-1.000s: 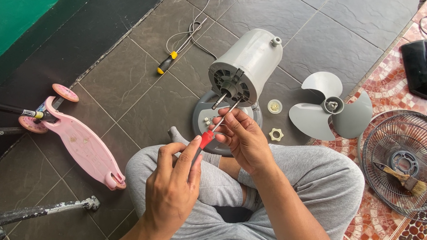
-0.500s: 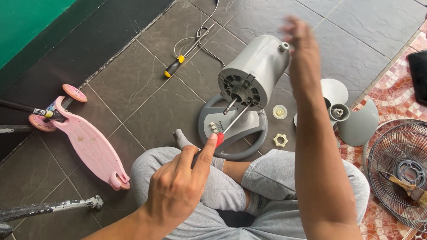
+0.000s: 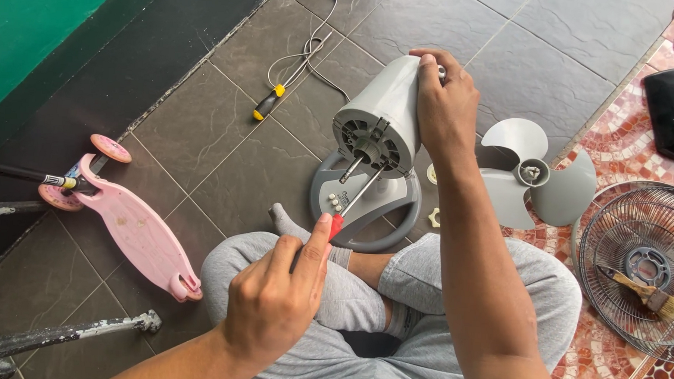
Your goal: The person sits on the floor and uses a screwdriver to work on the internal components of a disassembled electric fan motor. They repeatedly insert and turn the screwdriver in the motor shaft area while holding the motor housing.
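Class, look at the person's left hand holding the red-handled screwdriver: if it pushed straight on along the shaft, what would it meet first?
The left hand aims the screwdriver at the fan motor housing; its front face looks first in line, though depth is uncertain.

A matt, smooth grey plastic is being shown by the fan motor housing (image 3: 388, 109); the screwdriver (image 3: 351, 205) is being seen with a bright metal shaft and a glossy red plastic handle. The fan blade (image 3: 535, 174) is looking like smooth grey plastic, the grille (image 3: 637, 260) like thin wire metal, and the floor (image 3: 227, 141) like dark, rough-textured matt tile
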